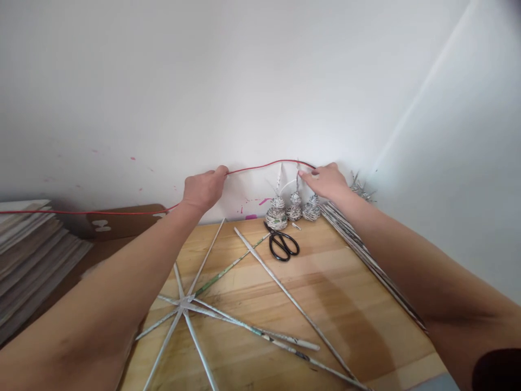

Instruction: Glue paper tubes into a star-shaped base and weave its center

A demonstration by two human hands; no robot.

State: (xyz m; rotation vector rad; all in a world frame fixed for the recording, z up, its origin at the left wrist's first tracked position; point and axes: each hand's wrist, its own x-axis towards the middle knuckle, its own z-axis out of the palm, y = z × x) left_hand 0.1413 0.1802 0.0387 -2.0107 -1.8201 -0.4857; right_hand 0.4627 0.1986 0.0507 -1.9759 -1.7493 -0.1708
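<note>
My left hand [205, 187] is closed round a thin red wire [264, 164] in front of the wall. The wire bows slightly upward across to my right hand [328, 180], whose fingers close on it, with the thumb pointing left. Under the right hand stand three small gourd shapes woven from paper strips, among them a larger one [277, 213], a middle one [294, 206] and a right one [311, 209]. The right hand partly hides their upright tips. Black-handled scissors [284, 245] lie before them. A star of rolled paper sticks [187, 302] rests on the wooden table [325, 293].
A loose paper stick [285, 290] lies slantwise across the table. Along the right edge runs a bundle of paper sticks [374, 260], with a spiky woven piece [360, 187] behind it. Stacked paper [36, 255] and a cardboard box [122, 221] are at left, under the wire's trailing length.
</note>
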